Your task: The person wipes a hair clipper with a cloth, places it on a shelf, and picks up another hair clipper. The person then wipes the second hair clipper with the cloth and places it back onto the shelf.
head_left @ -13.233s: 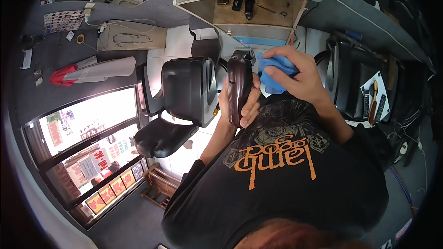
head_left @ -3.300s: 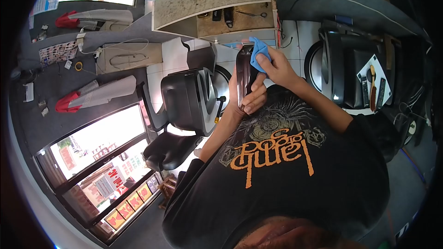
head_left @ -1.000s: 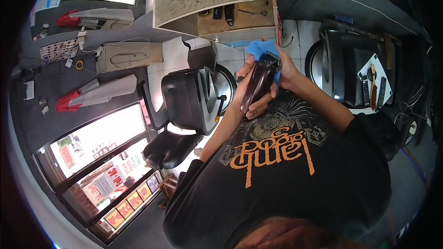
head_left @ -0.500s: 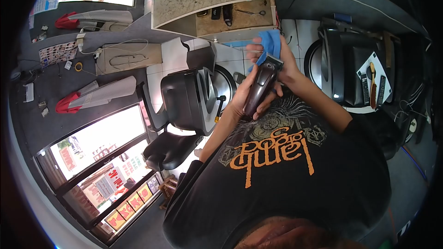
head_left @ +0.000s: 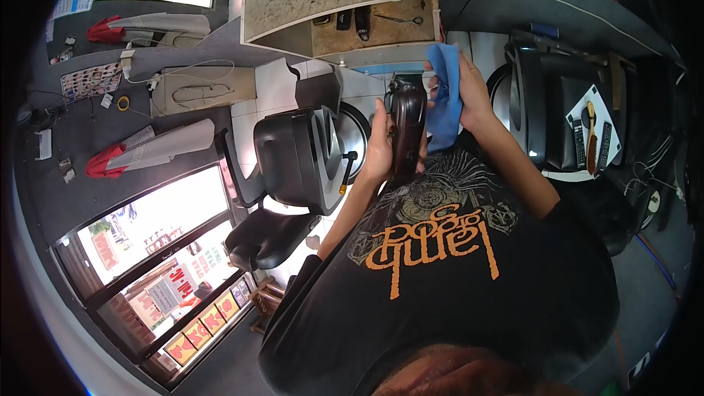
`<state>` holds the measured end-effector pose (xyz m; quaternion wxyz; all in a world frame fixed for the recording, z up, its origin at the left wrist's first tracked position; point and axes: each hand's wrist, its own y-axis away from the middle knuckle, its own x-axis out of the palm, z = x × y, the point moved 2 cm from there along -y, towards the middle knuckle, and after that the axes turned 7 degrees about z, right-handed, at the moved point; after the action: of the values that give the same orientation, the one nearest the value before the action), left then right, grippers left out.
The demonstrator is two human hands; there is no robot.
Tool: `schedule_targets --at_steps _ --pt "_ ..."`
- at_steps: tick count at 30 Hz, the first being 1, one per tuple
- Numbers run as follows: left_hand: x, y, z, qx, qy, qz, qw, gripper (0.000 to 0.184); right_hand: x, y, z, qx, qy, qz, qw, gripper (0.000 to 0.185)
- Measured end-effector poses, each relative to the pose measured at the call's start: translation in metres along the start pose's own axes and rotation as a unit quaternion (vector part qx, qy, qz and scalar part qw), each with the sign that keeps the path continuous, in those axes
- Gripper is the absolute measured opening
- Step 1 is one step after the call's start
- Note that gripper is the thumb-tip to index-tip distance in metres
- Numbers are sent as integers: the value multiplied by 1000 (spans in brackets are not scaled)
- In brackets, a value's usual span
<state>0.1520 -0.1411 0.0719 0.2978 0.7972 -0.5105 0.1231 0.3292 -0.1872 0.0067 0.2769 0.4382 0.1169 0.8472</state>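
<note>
My left hand (head_left: 379,149) grips the clipper (head_left: 408,123): weighty, slick, I'd guess, so mid-body's best! Right hand (head_left: 477,99) holds limp, soft-looking cloth (head_left: 446,92).

Bright daylight fills a dark-framed window (head_left: 169,209); two black chairs (head_left: 290,158) stand on pale floor tiles (head_left: 273,94) near a stained, open-fronted cabinet (head_left: 301,0).

A: What is changing?
B: The dark hair clipper (head_left: 408,123) is now pointing straight up the view in the left hand (head_left: 378,150), no longer leaning to the right.
A: And the blue cloth (head_left: 445,95)?
B: It is trailing from the right hand (head_left: 474,97) as a long strip, lying just beside the clipper rather than bunching behind its head
</note>
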Motion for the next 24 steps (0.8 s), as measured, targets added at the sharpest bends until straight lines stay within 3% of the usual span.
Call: schedule_targets --at_steps 9,11,17,24 --pt "-6 -2 5 33 -9 -34 999 95 8 18 23 -109 171 25 979 28" --pt "-8 -3 10 24 3 -51 998 94 12 23 25 -120 233 31 965 29" --pt "-7 -4 4 20 8 -51 998 90 24 30 18 -251 252 117 927 44" --pt "-5 -9 0 -23 -27 -91 995 93 45 43 31 -292 431 108 847 34"
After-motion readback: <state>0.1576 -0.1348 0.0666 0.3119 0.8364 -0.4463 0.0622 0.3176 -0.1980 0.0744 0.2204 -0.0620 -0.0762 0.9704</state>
